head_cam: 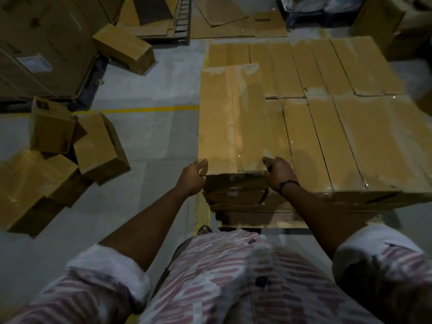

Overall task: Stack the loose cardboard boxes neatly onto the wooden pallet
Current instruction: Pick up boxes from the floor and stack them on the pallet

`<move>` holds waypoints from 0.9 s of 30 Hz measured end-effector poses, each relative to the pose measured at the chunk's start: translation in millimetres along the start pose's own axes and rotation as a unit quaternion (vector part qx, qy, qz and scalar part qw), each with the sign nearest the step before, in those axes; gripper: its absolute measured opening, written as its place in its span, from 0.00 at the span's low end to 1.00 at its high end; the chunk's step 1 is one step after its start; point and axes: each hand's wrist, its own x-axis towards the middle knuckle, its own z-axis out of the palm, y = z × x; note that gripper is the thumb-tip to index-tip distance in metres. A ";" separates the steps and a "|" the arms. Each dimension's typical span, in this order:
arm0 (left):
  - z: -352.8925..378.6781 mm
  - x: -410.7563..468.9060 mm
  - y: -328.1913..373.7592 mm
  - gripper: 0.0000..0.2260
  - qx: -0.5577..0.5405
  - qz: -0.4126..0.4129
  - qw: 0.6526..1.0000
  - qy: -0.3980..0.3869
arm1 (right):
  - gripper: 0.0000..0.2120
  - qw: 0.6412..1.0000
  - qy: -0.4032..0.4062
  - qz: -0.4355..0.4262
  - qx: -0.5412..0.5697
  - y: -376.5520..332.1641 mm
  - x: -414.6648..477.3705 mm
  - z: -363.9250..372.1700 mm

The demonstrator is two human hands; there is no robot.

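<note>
Cardboard box (231,118), long, tan, seemingly tape-sealed

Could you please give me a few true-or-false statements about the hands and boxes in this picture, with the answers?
1. The left hand and the right hand both hold the near end of the top box. True.
2. The top box lies along the right edge of the stack. False: it lies along the left edge.
3. Loose boxes lie on the floor to the person's left. True.
4. The wristband is on the left wrist. False: it is on the right wrist.
</note>
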 end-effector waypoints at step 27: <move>-1.0 3.8 5.1 0.31 -0.008 0.002 1.000 -0.016 | 0.18 1.000 0.010 0.023 -0.004 1.1 -9.4 8.5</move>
